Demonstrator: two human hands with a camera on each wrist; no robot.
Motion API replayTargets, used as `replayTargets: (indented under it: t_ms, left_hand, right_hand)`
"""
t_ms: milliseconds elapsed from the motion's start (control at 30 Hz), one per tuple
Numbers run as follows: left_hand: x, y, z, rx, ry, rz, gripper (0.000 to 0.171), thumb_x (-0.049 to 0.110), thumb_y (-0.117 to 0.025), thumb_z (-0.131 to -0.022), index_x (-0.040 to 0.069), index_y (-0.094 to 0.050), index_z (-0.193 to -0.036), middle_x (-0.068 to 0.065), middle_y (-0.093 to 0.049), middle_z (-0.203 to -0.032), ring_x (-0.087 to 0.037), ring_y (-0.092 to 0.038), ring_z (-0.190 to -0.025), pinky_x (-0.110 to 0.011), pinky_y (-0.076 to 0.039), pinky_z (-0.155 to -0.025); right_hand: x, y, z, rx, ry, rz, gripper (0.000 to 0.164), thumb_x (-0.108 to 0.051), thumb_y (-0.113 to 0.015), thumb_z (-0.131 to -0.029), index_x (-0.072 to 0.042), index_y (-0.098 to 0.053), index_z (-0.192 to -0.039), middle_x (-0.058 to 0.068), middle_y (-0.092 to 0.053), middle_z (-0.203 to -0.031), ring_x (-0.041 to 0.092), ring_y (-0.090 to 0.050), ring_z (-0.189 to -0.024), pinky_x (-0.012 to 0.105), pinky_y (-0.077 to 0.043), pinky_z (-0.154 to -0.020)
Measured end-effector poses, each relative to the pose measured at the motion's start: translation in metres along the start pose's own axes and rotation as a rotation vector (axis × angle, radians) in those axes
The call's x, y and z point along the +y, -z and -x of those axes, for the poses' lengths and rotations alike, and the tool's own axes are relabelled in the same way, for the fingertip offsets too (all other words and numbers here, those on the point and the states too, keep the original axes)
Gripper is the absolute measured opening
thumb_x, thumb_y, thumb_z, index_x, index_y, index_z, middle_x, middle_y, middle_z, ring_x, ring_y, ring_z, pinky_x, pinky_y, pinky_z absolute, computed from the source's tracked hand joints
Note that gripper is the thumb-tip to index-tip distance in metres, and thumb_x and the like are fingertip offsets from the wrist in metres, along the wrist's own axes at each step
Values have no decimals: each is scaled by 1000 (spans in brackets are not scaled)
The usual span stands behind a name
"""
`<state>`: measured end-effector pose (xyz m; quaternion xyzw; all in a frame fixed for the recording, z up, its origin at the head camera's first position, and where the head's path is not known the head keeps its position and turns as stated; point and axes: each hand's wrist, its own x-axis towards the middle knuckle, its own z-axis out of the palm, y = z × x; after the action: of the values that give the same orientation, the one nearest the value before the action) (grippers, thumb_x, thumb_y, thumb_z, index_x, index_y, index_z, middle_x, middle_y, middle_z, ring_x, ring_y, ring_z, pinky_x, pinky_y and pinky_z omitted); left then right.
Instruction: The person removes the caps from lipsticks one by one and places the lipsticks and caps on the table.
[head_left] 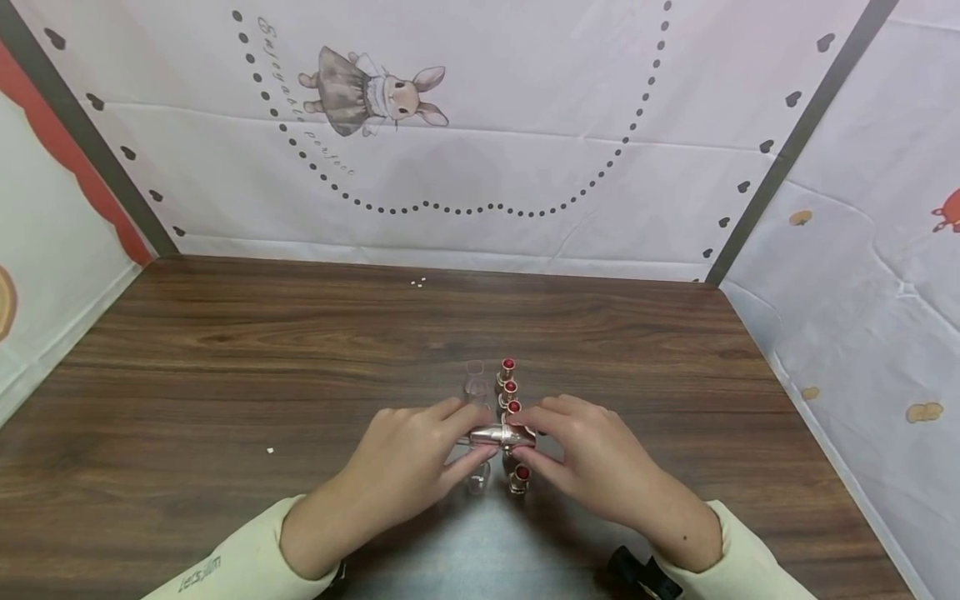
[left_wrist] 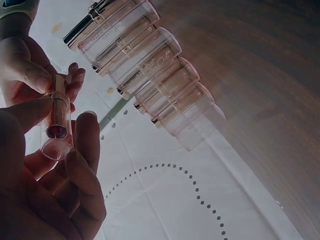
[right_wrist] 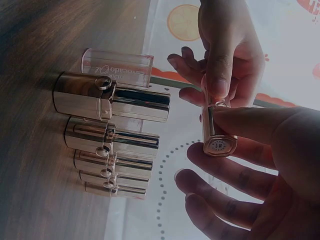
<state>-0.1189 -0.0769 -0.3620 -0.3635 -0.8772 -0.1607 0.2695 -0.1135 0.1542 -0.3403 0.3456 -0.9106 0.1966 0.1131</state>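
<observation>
Between the two hands lies a shiny rose-gold lipstick, held sideways above the table. My left hand pinches its left end, where a clear cap surrounds the dark red tip in the left wrist view. At the other end, my right hand grips the metal base, thumb and fingers on its sides. A round label shows on the base in the right wrist view. More uncapped lipsticks stand upright in a row under and beyond the hands, with clear caps lined up to their left.
The brown wood-grain table has a printed white cloth behind it and more cloth at both sides. Tiny white bits lie near the back edge, another white speck at the left. A black strap shows near the right sleeve.
</observation>
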Motion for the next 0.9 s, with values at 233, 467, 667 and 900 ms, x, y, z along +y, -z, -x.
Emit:
replayTargets:
  t_ms: [233, 467, 667, 900]
  left_hand:
    - [0, -1, 1, -14, 9, 0, 24, 42, -76, -86, 25, -68, -100, 12, -66, -76, -3, -52, -48, -19, -28, -41]
    - [0, 1, 1, -29, 14, -11, 24, 43, -75, -87, 25, -68, -100, 12, -66, -76, -3, -52, -48, -18, -27, -42]
    - [0, 3, 2, -37, 13, -12, 24, 43, -74, -87, 25, -68, -102, 12, -65, -77, -3, -51, -48, -18, -28, -42]
    - [-1, 4, 1, -51, 1, -14, 24, 43, -72, -89, 25, -68, -104, 12, -63, -79, -4, -52, -48, -19, -27, -42]
  right_hand:
    - [-1, 0, 0, -8, -14, -5, 20, -31, -76, -89, -21, -73, -107, -12, -68, -91, 2, -62, -82, 27, -53, -70]
    - [-2, 0, 0, -17, -22, -1, 20, -32, -75, -90, -21, -73, -107, -12, -68, -91, 1, -62, -81, 27, -53, -70]
    - [-2, 1, 0, -23, -17, 1, 22, -34, -73, -91, -21, -73, -109, -11, -69, -93, 2, -63, -82, 28, -54, -72]
    - [-1, 1, 0, -15, 0, -4, 22, -32, -74, -91, -22, -72, -110, -12, -69, -93, 2, -64, -83, 29, -54, -72]
